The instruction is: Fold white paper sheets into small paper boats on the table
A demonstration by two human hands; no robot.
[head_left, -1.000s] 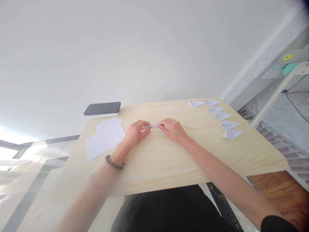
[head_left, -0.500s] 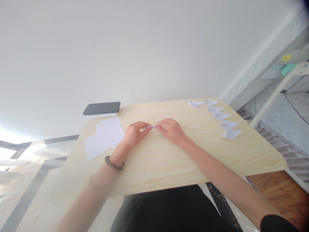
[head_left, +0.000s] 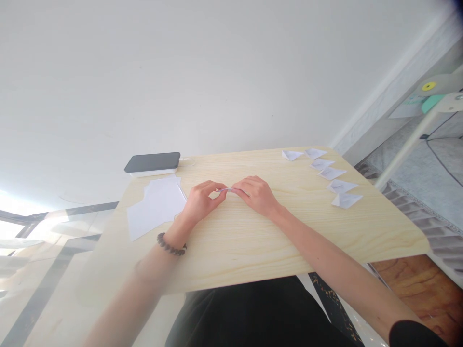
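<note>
Both my hands meet over the middle of the table, pinching a small folded white paper (head_left: 229, 189) between them. My left hand (head_left: 203, 200), with a dark bead bracelet (head_left: 170, 244) at the wrist, grips its left end between thumb and fingers. Its right end is in the closed fingertips of my right hand (head_left: 255, 193). The fingers cover most of the paper, so its shape is hard to make out. Beside my left hand lie loose white paper sheets (head_left: 155, 207), overlapping. Several folded paper boats (head_left: 332, 173) stand in a staggered line on the right.
A dark-screened phone (head_left: 153, 162) rests on a white block at the table's back left, a white cable behind it. The pale wooden table (head_left: 253, 250) backs onto a white wall. A pale metal frame (head_left: 408, 147) rises beyond its right edge.
My fingertips have shifted slightly on the folded paper, the left thumb most of all. The loose sheets and the paper boats have stayed in place.
</note>
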